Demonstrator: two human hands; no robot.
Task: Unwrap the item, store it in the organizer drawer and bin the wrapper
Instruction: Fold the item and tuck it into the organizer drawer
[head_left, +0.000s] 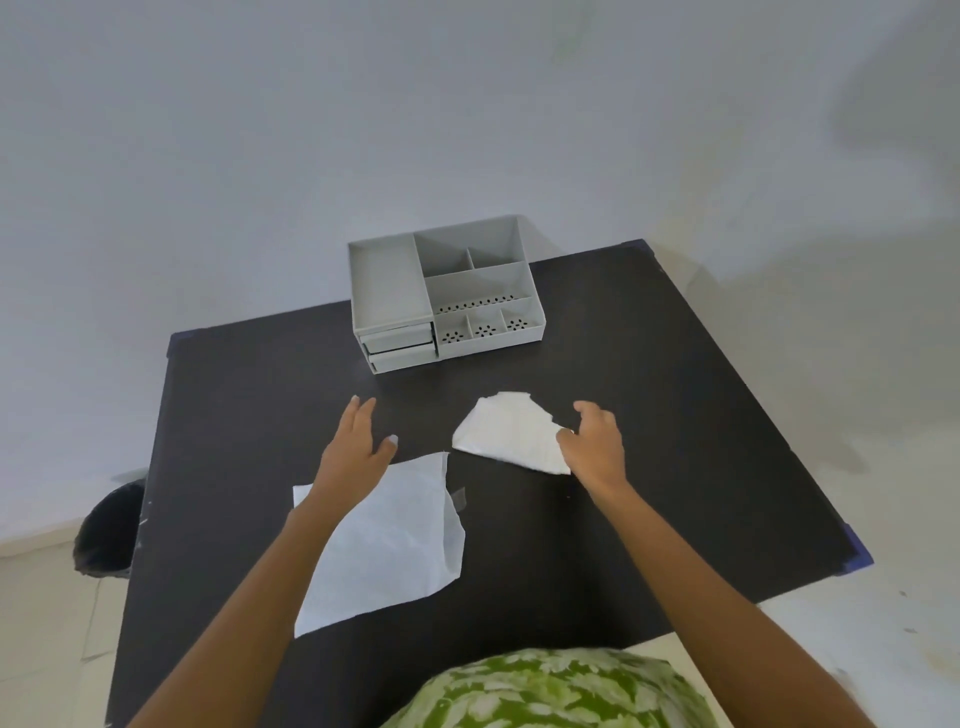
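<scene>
White folded item (506, 431) touching right hand (592, 441) grip; wrapper (384, 540) under left hand (358, 449).

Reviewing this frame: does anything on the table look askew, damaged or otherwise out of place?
Nothing is spilled or broken. The flat wrapper sheet has a curled right edge with a bit of clear tape sticking out. The organizer sits slightly rotated on the table, its two drawers a little uneven. The white folded item lies beside the right hand.
</scene>
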